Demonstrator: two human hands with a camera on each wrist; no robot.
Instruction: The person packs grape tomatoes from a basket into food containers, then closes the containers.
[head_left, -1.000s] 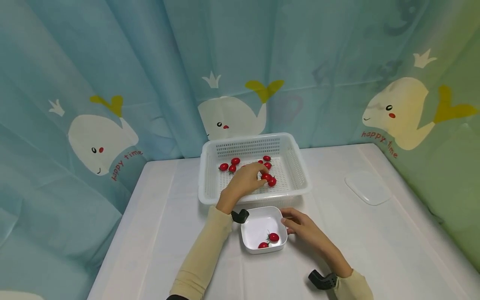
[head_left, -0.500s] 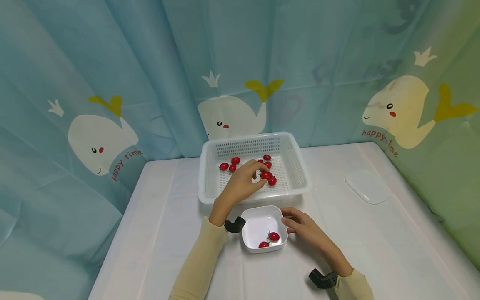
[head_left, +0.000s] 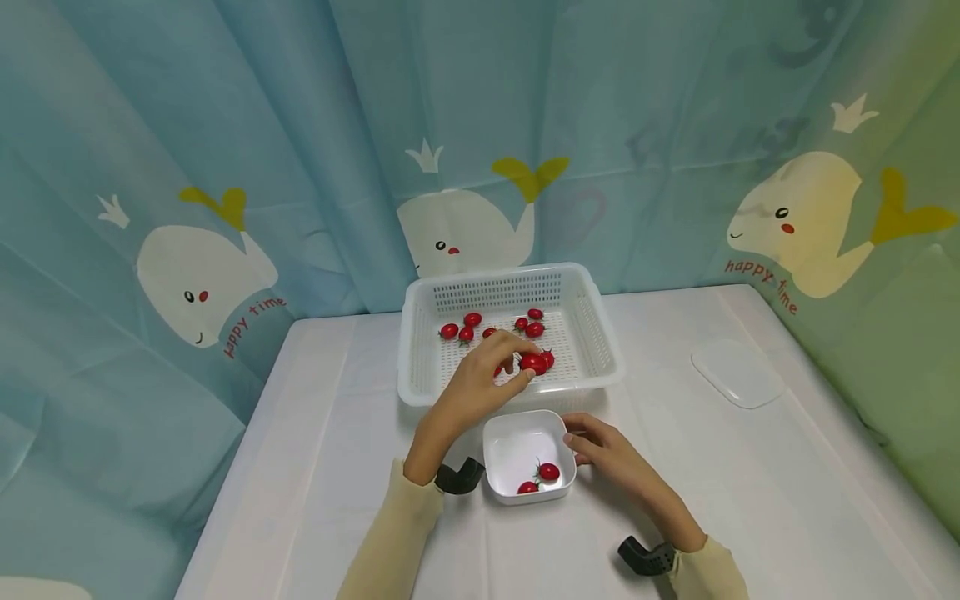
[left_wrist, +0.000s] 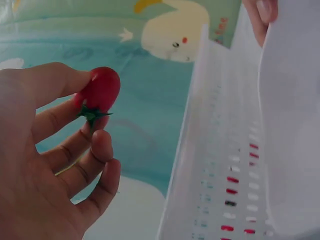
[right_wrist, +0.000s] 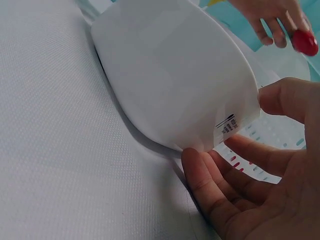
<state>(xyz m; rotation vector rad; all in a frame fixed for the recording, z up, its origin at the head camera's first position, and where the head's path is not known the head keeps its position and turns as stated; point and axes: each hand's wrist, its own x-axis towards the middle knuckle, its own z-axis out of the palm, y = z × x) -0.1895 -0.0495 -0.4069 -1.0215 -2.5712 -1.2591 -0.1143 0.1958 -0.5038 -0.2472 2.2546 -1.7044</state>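
My left hand point(head_left: 480, 383) is over the front part of the white slotted basket point(head_left: 592, 337), pinching a cherry tomato point(head_left: 533, 363) between thumb and fingers. In the left wrist view this tomato point(left_wrist: 104, 89) is red and oval, its green calyx pointing down. My right hand point(head_left: 611, 457) grips the right side of a small white square box point(head_left: 517, 450), thumb at the rim and fingers low on the outer wall, as the right wrist view shows. Inside the box two cherry tomatoes point(head_left: 549, 472) lie near its front right. Several more tomatoes point(head_left: 535, 330) are spread over the basket floor.
A clear lid point(head_left: 737, 373) lies flat on the white table point(head_left: 330, 467) at the right. Behind the basket hangs a blue curtain point(head_left: 337, 167) printed with whales. The box stands close in front of the basket.
My left hand has lifted a tomato from among those in the basket and drawn it slightly toward me, the wrist moving back and left. My right hand keeps its place on the box.
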